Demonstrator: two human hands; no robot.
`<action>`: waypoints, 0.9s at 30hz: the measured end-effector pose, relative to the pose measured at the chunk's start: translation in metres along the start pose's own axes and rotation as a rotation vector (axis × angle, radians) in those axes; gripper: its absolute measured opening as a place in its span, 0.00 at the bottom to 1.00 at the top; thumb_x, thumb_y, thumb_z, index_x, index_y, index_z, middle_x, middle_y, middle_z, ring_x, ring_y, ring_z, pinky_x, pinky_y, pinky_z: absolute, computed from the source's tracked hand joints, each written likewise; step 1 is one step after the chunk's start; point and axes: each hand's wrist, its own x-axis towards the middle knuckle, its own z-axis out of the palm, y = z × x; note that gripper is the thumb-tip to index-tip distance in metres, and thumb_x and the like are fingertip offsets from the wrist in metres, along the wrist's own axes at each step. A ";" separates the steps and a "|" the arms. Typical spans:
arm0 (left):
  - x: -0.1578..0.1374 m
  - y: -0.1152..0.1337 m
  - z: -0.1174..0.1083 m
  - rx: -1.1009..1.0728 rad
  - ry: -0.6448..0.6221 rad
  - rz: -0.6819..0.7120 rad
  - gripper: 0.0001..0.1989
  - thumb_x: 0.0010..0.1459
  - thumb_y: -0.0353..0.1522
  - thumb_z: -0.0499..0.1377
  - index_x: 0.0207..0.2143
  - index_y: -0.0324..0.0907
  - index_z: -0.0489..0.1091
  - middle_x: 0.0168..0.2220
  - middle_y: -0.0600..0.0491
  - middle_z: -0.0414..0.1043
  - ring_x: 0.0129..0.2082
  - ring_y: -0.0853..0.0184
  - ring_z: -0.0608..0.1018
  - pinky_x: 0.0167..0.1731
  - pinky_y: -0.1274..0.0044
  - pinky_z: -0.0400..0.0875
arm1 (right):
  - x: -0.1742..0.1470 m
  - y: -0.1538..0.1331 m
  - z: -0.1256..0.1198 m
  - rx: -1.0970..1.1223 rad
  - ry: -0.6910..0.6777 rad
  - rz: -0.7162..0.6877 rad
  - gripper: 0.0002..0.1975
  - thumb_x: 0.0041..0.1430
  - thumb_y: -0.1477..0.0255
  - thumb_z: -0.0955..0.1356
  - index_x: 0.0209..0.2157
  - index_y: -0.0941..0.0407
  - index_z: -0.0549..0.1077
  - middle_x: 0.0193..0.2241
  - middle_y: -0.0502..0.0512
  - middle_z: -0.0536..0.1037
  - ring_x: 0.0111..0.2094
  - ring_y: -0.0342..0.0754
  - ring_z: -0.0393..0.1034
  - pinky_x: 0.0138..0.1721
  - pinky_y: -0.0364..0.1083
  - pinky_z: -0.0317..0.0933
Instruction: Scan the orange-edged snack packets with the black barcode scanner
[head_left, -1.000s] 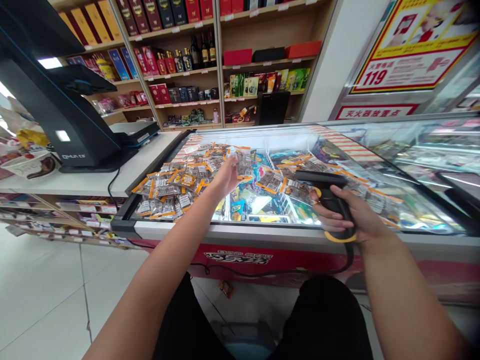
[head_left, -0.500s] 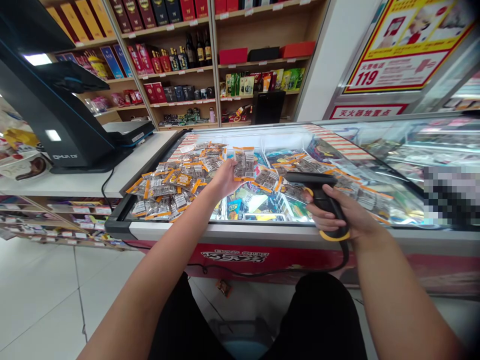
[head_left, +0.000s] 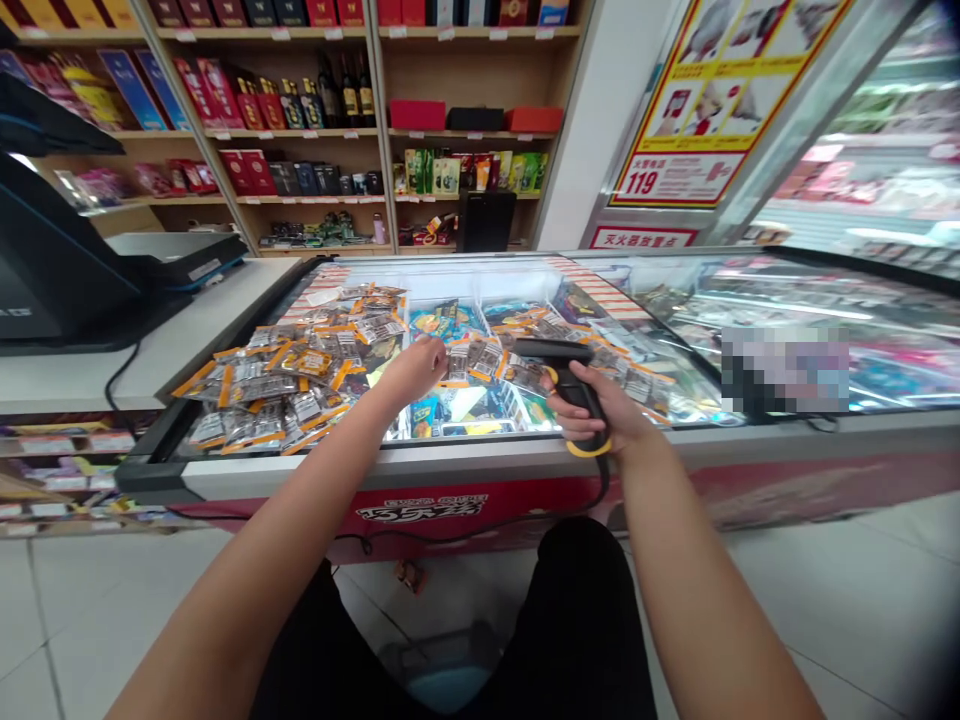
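Note:
My right hand [head_left: 592,405] is wrapped round a black and yellow barcode scanner [head_left: 551,352], its head pointing left over the glass freezer top. My left hand [head_left: 416,370] is closed, knuckles up, low over the glass. Right beside its fingers is a clear snack packet with orange ends [head_left: 457,365]; whether the fingers still grip its edge is hidden. Another such packet [head_left: 487,360] lies just to the right, with more under and behind the scanner. To the left of my left hand is a big heap of the same packets [head_left: 277,375].
A chest freezer [head_left: 300,472] with a grey rim spans the front. At left, a scale [head_left: 60,250] stands on a white counter [head_left: 180,310]. Shelves of boxes and bottles [head_left: 349,95] line the back. The scanner's cable [head_left: 480,535] hangs along the front; one packet [head_left: 410,575] lies on the floor.
The view has turned to the right. My left hand has brought the snack packet down next to the other packets on the right. My right hand keeps hold of the barcode scanner.

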 end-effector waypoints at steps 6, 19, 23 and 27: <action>-0.004 0.005 0.006 0.018 -0.114 0.263 0.14 0.72 0.41 0.62 0.55 0.44 0.72 0.56 0.38 0.76 0.58 0.47 0.79 0.61 0.56 0.77 | 0.002 0.001 0.000 0.015 -0.004 0.006 0.28 0.65 0.47 0.79 0.43 0.53 0.68 0.18 0.36 0.63 0.14 0.33 0.34 0.16 0.35 0.44; -0.004 0.009 0.007 -0.061 -0.113 0.202 0.18 0.75 0.40 0.60 0.62 0.44 0.74 0.66 0.35 0.74 0.71 0.44 0.73 0.75 0.52 0.65 | -0.003 -0.003 0.012 -0.056 0.080 -0.002 0.29 0.62 0.44 0.79 0.42 0.52 0.68 0.18 0.37 0.61 0.15 0.33 0.34 0.17 0.37 0.36; -0.004 0.008 -0.003 0.000 -0.061 0.085 0.18 0.76 0.40 0.58 0.62 0.44 0.73 0.67 0.35 0.74 0.71 0.42 0.73 0.73 0.50 0.66 | -0.007 -0.006 0.017 -0.083 0.148 0.001 0.29 0.60 0.44 0.80 0.41 0.52 0.70 0.18 0.38 0.60 0.16 0.33 0.34 0.19 0.39 0.37; -0.004 -0.003 -0.016 0.191 0.156 -0.223 0.23 0.73 0.36 0.60 0.67 0.44 0.71 0.74 0.32 0.68 0.75 0.37 0.68 0.73 0.45 0.63 | -0.008 -0.008 0.020 -0.114 0.172 0.011 0.29 0.60 0.42 0.79 0.41 0.50 0.70 0.18 0.38 0.59 0.16 0.34 0.34 0.19 0.39 0.36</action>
